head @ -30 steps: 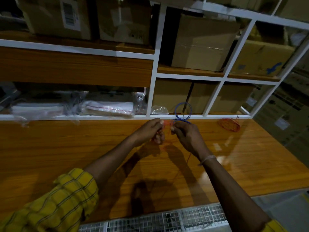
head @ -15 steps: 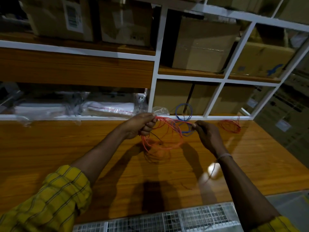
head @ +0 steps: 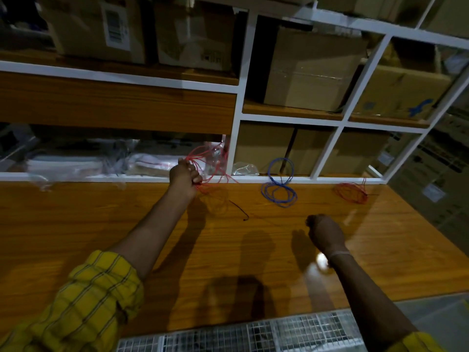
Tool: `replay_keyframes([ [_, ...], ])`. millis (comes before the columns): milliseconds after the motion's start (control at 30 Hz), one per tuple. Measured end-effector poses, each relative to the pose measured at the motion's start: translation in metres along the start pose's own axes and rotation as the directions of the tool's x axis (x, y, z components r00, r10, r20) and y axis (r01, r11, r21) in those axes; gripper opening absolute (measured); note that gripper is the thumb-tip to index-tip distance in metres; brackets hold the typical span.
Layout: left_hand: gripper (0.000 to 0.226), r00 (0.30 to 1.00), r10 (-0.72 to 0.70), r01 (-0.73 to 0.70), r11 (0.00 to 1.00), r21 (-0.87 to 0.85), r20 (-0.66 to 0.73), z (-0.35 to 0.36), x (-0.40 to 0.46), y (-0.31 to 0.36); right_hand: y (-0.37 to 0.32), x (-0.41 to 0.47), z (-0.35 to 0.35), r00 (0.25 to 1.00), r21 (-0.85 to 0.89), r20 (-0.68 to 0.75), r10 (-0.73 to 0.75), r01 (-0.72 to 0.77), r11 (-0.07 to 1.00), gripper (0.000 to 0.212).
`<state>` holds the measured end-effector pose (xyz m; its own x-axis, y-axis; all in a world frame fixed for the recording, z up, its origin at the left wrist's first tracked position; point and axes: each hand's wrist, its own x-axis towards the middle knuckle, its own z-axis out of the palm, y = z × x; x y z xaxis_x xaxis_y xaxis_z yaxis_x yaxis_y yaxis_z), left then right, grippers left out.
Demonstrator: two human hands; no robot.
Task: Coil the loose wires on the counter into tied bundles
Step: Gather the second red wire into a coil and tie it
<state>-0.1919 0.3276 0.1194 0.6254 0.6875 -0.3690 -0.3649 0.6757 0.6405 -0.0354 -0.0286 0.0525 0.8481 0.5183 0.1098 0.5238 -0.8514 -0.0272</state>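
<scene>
My left hand (head: 185, 177) is clenched on a bunch of loose red wire loops (head: 213, 163), held up at the back edge of the wooden counter (head: 101, 224), in front of the lowest shelf. My right hand (head: 325, 233) is a closed fist over the counter, nearer to me and to the right. A faint thin strand of the red wire runs across the wood toward it. A short black tie (head: 239, 210) lies on the counter between my hands. A blue wire coil (head: 279, 192) and a second red wire coil (head: 351, 193) rest at the back right.
White-framed shelves behind the counter hold cardboard boxes (head: 312, 72) and clear plastic bags (head: 76, 165). A small clear bag (head: 245, 170) sits by the blue coil. A wire-mesh panel (head: 253, 336) runs along the near edge. The counter ends at the right near stacked cartons.
My hands have separated. The left lifted the red loops back toward the shelf, and the right pulled away to the near right, drawing out a strand. The view tilted slightly.
</scene>
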Motion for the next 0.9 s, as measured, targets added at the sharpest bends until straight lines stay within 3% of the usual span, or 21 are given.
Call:
replay_keyframes([
  [67,0.037,0.991,0.131,-0.124,0.970,0.210,-0.019,0.004,-0.005,-0.011,-0.026,-0.012,-0.004,0.976,-0.183,0.165,-0.143,0.173,0.968,0.030],
  [167,0.027,0.944,0.277,-0.328,0.776,0.538,0.177,0.009,-0.018,-0.033,-0.075,-0.029,-0.012,0.854,-0.170,0.355,-0.380,0.459,0.872,0.032],
  [233,0.025,0.908,0.257,-0.417,0.627,0.658,0.331,0.013,-0.030,-0.042,-0.103,-0.035,-0.024,0.789,-0.050,0.307,-0.533,0.572,0.819,0.022],
  [300,0.030,0.880,0.150,-0.452,0.552,0.701,0.450,0.016,-0.038,-0.047,-0.121,-0.035,-0.044,0.783,0.103,0.152,-0.603,0.594,0.798,0.016],
  [367,0.033,0.847,0.006,-0.458,0.515,0.725,0.531,0.018,-0.046,-0.050,-0.126,-0.030,-0.065,0.814,0.208,-0.050,-0.579,0.576,0.791,0.014],
  [433,0.033,0.813,-0.107,-0.454,0.500,0.738,0.572,0.018,-0.054,-0.052,-0.121,-0.022,-0.081,0.829,0.200,-0.211,-0.518,0.555,0.807,0.016],
  [533,0.031,0.764,-0.265,-0.435,0.462,0.773,0.589,0.019,-0.067,-0.049,-0.106,-0.015,-0.090,0.838,0.163,-0.324,-0.439,0.507,0.847,0.019],
  [733,0.029,0.705,-0.526,-0.230,0.464,0.855,0.476,0.022,-0.070,-0.046,-0.090,-0.008,-0.082,0.857,0.268,-0.387,-0.340,0.457,0.848,0.016],
  [900,0.028,0.635,-0.615,-0.071,0.557,0.827,0.468,0.028,-0.071,-0.043,-0.087,-0.016,-0.077,0.913,0.662,-0.213,-0.347,0.396,0.636,0.028],
])
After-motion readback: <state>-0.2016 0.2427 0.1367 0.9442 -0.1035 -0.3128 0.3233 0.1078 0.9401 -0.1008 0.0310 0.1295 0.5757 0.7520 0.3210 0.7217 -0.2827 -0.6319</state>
